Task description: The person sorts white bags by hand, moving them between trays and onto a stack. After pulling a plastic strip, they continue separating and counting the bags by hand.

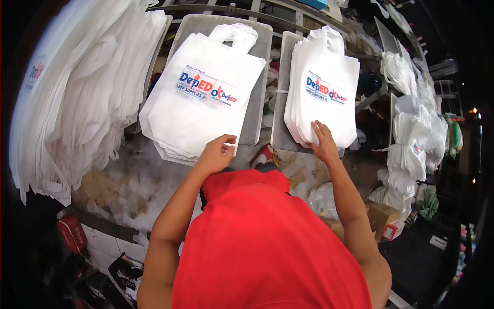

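Observation:
A stack of white fabric tote bags (206,121) printed with blue and red "DepED" lettering lies on the left grey board. At its lower right edge is my left hand (217,154), with curled fingers that appear to pinch the top bag; the thumb's contact is hidden. A second stack of the same printed tote bags (329,116) rests on the right board, handles pointing away from me. My right hand (324,144) lies on its near edge, fingers stretched out flat on the top bag.
Many white bags (87,87) hang in layers at far left. The left grey board (260,46) and right grey board (280,123) rest on a metal frame (247,15). Bundled white bags (409,136) stand at right, near a cardboard box (381,219). A red shoe (262,154) shows below.

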Motion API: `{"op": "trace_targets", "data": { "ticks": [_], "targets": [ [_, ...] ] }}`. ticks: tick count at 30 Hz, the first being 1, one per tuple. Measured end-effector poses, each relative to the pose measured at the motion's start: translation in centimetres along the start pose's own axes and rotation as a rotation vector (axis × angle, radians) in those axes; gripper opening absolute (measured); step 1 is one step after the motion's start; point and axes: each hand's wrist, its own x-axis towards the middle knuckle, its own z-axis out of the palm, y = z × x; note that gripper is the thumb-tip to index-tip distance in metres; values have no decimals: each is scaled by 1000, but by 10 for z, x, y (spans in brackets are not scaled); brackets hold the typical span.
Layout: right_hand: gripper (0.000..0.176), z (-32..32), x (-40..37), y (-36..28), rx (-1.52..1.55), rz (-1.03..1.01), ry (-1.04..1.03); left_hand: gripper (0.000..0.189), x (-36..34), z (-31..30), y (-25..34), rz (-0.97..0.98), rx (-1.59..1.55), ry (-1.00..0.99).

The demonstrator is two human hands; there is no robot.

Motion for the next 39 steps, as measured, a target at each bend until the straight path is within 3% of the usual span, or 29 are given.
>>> {"op": "trace_targets", "data": {
  "ticks": [3, 8, 12, 14, 15, 17, 20, 22, 23, 25, 26, 27, 29, 30, 31, 32, 34, 37, 38, 39],
  "targets": [
    [109, -25, -3, -50, -130, 137, -39, 39, 10, 24, 5, 19, -21, -162],
    [112, -9, 11, -30, -169, 120, 74, 52, 21, 60, 8, 164, 220, -364],
    [108, -2, 1, -21, -156, 63, 77, 55, 11, 60, 1, 168, 295, -406],
    [107, -10, -2, -25, -130, 65, 67, 51, 5, 49, 5, 60, 260, -457],
    [106, -14, 0, -26, -109, 72, 56, 51, 2, 42, 5, 57, 268, -449],
    [107, -11, 1, -20, -142, 79, 62, 47, -5, 29, 3, -143, 8, -318],
    [106, -11, -2, -18, -140, 17, 99, 43, -10, -2, 27, -226, 18, -155],
    [90, -37, -3, -43, -211, 93, 14, 42, -12, -22, 33, -217, 45, -87],
    [90, -41, -3, -52, -196, 76, 15, 41, -14, -34, 34, -202, 74, -16],
    [65, -49, 0, -73, 80, 129, 231, 37, -18, -51, 27, -175, 121, 76],
    [36, -50, 6, -91, 185, 120, 341, 36, -17, -56, 15, -141, 172, 176],
    [36, -39, 14, -109, 204, 116, 339, 34, -15, -60, 4, -102, 223, 269],
    [22, -17, 34, -144, 711, 320, 155, 39, -10, -58, -6, -176, 272, 203],
    [26, 3, 45, -161, 695, 251, 185, 52, -6, -51, -9, -20, 494, 187],
    [30, 19, 58, -176, 731, 292, 56, 65, -3, -45, -10, 141, 714, 166],
    [35, 34, 70, -190, 769, 331, -72, 65, 0, -41, -8, 148, 729, 155],
    [51, 61, 88, -219, 671, 416, -220, 96, 3, -38, -7, 50, 948, -18],
    [62, 84, 105, -245, 508, 430, -200, 108, 6, -55, -10, 53, 916, -125],
    [63, 89, 106, -246, 467, 428, -150, 96, 0, -58, -12, 100, 916, -130],
    [63, 90, 101, -248, 472, 439, -150, 96, -3, -62, -22, 102, 919, -142]
  ]
}}
